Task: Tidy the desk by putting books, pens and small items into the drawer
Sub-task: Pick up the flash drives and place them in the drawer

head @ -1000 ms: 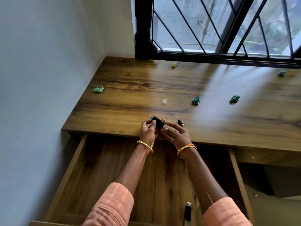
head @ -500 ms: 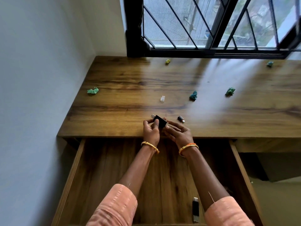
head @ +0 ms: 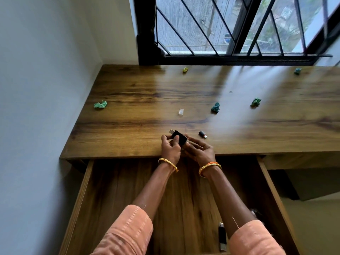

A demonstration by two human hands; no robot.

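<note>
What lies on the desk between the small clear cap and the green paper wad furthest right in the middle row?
In the head view, a teal crumpled paper wad lies between the clear cap and the green wad.

Soft window (head: 239, 26) daylight, blurred edges

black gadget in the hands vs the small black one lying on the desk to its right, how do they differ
The black gadget is held above the desk edge, gripped by the left hand with the right hand touching it; the small black piece lies alone on the desk. The held gadget looks clearly larger and blockier. Its metal plug points up-left; the small piece's light tip points down-right. Both are black with a metallic end.
</note>
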